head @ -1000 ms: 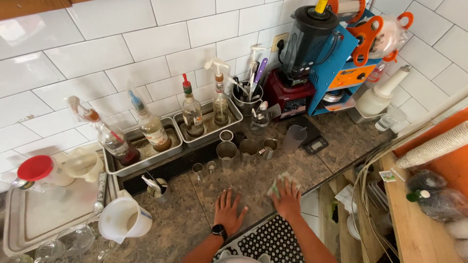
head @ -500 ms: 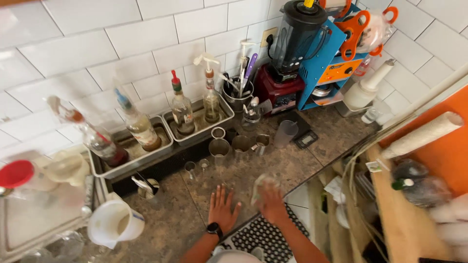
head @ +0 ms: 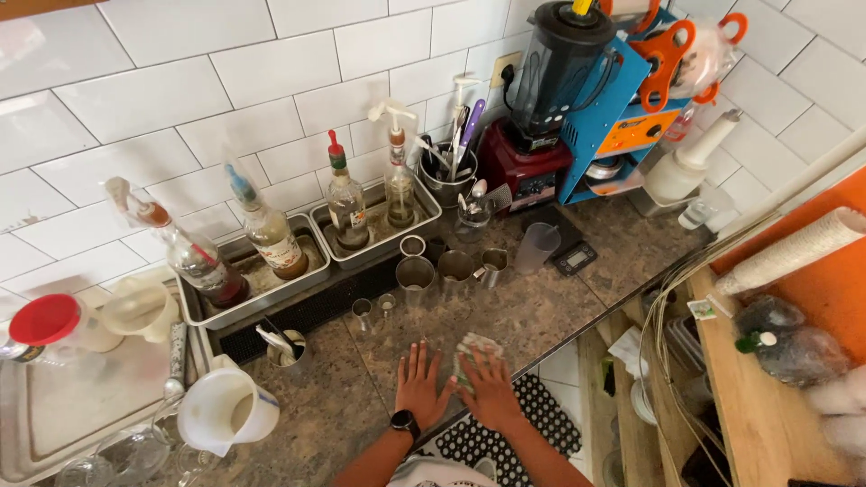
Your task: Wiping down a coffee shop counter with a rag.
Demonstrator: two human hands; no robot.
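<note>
- Since the earlier frame, the right hand (head: 492,390) with its cloth (head: 473,353) has shifted toward the left hand (head: 420,383).
- Right fingers (head: 480,361) press flat on the cloth at the tabletop (head: 541,316) edge; left fingers lie spread, holding nothing.
- A wide wipe might topple the steel cups (head: 437,273) just beyond.

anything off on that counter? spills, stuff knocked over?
No spill or breakage shows. The left hand lies flat on the stone counter; the right hand presses a crumpled cloth. Only oddity: cables dangle loose over the counter's right edge.
</note>
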